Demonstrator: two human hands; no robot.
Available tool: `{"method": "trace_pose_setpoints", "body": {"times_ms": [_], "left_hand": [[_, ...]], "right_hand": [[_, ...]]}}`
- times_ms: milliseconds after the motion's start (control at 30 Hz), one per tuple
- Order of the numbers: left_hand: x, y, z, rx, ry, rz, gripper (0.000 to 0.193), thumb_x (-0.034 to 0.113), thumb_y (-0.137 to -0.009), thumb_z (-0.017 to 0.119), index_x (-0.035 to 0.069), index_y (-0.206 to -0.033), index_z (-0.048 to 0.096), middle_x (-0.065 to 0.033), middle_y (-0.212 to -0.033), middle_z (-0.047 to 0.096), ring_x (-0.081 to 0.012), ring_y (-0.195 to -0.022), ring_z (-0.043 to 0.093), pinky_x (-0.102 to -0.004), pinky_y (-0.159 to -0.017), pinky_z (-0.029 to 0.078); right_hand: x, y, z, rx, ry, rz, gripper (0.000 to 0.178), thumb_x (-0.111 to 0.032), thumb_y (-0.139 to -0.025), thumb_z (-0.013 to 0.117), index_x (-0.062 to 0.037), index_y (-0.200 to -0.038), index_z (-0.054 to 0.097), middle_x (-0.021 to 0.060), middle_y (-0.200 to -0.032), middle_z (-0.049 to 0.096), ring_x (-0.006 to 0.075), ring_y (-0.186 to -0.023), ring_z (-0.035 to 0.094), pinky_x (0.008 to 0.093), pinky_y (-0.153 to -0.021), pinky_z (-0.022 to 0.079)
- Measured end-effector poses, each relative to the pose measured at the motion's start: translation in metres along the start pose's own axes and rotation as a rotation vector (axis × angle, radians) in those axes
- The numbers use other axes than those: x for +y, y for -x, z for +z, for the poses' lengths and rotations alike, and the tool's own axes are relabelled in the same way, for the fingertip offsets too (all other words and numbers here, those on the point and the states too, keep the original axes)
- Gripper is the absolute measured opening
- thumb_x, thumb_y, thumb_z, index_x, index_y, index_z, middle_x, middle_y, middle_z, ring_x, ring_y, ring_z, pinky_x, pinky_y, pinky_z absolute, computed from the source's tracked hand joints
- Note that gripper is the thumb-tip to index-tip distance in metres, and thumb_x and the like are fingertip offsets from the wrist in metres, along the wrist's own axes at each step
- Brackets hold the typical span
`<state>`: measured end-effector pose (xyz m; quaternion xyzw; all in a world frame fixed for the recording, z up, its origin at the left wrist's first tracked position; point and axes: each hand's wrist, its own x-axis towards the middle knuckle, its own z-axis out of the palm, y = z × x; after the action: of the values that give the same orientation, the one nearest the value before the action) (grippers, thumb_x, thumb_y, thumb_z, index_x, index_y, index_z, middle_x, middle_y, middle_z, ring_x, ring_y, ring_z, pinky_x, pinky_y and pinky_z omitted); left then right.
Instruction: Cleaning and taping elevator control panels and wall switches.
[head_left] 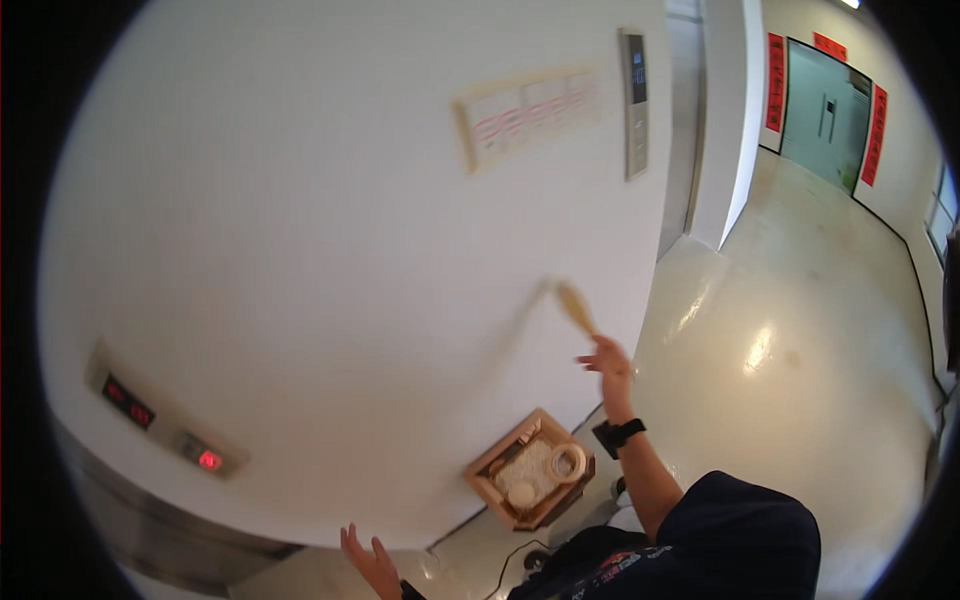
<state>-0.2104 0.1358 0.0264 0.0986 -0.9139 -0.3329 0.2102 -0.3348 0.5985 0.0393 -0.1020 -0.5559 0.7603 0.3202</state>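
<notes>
Nearest, at the lower edge, the left hand is empty, its fingers loosely spread. The right hand — raised, with a dark band at the wrist — grasps the lower end of a tan, tapered tool, blurred, in front of the white wall. The tool's long axis slants; its free end points up and leftward, away from the hand. Whether that end touches the wall cannot be told. Below stands a brown-rimmed bin, a tape roll on its top; farthest, a glass door.
</notes>
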Motion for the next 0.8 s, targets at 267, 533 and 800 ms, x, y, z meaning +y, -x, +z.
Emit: {"method": "trace_pose_setpoints", "body": {"times_ms": [267, 533, 800], "left_hand": [[0.182, -0.04, 0.108, 0.372, 0.25, 0.074, 0.056, 0.006, -0.083, 0.05, 0.009, -0.135, 0.03, -0.0155, -0.14, 0.027, -0.0314, -0.128, 0.027, -0.0483, -0.099, 0.027], [0.297, -0.121, 0.228, 0.503, -0.109, 0.363, 0.095, 0.031, -0.069, 0.071, 0.013, -0.141, 0.013, -0.0174, -0.147, 0.005, -0.0367, -0.134, 0.011, -0.0539, -0.101, 0.021], [0.298, -0.131, 0.25, 0.486, -0.509, 0.029, 0.117, 0.05, -0.059, 0.074, 0.014, -0.142, 0.001, -0.0158, -0.147, -0.002, -0.0365, -0.135, 0.004, -0.0567, -0.099, 0.022]], "right_hand": [[-0.049, -0.138, -0.154, 0.266, -0.355, -0.034, 0.029, -0.029, -0.089, 0.048, -0.0038, -0.102, 0.054, 0.0125, -0.095, 0.064, 0.0175, -0.073, 0.064, 0.024, -0.062, 0.046], [-0.08, -0.273, -0.162, 0.354, -0.572, -0.223, 0.033, -0.026, -0.09, 0.046, -0.0013, -0.111, 0.054, 0.0119, -0.093, 0.065, 0.019, -0.079, 0.063, 0.026, -0.066, 0.046], [-0.07, -0.303, -0.181, 0.214, -0.489, -0.197, 0.029, -0.02, -0.089, 0.047, 0.0024, -0.104, 0.057, 0.0114, -0.089, 0.065, 0.0184, -0.079, 0.064, 0.026, -0.068, 0.046]]}}
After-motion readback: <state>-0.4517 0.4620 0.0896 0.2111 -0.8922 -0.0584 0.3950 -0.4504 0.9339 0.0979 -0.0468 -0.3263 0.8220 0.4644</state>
